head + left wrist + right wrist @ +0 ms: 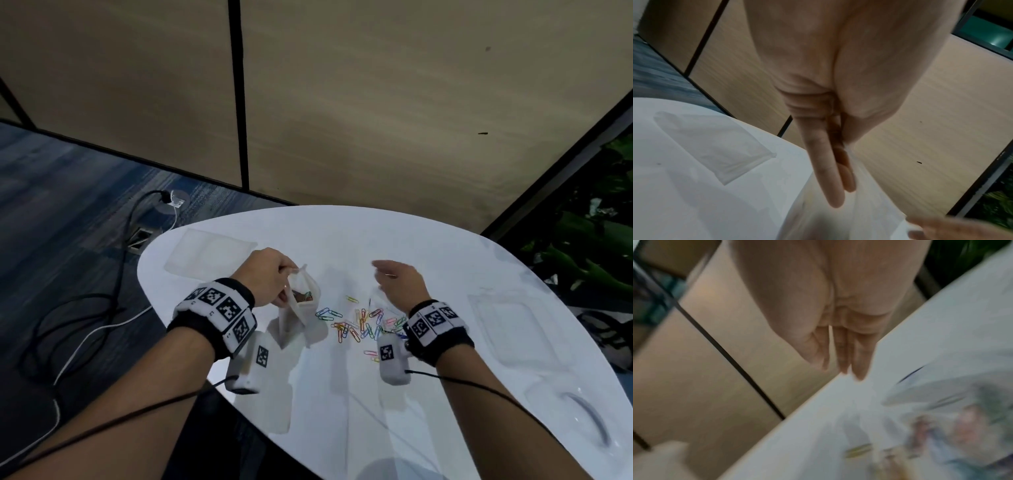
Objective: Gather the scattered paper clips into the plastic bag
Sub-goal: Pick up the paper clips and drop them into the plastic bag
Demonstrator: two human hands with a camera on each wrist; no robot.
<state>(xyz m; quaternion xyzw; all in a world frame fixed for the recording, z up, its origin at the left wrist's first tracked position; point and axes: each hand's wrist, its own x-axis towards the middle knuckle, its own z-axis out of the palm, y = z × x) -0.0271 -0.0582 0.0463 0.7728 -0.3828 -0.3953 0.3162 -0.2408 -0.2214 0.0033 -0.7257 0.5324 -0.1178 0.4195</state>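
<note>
Several coloured paper clips [363, 325] lie scattered on the white table [394, 236], between my two hands. My left hand [270, 277] pinches the rim of a small clear plastic bag [301, 305] and holds it upright with its mouth open; a few clips show inside. In the left wrist view my left hand's fingers [824, 162] run down along the plastic bag [869, 211]. My right hand [397, 281] hovers above the clips, to the right of the bag, fingers straight and empty. The right wrist view is blurred; the right hand's fingers [840, 353] point at the table edge.
A second flat clear bag [209, 253] lies at the table's far left, also visible as a flat bag [715, 146]. Another clear pouch [513, 325] lies at the right, with a grey handle-shaped piece [589, 418] nearer me. Cables [102, 308] trail on the floor left of the table.
</note>
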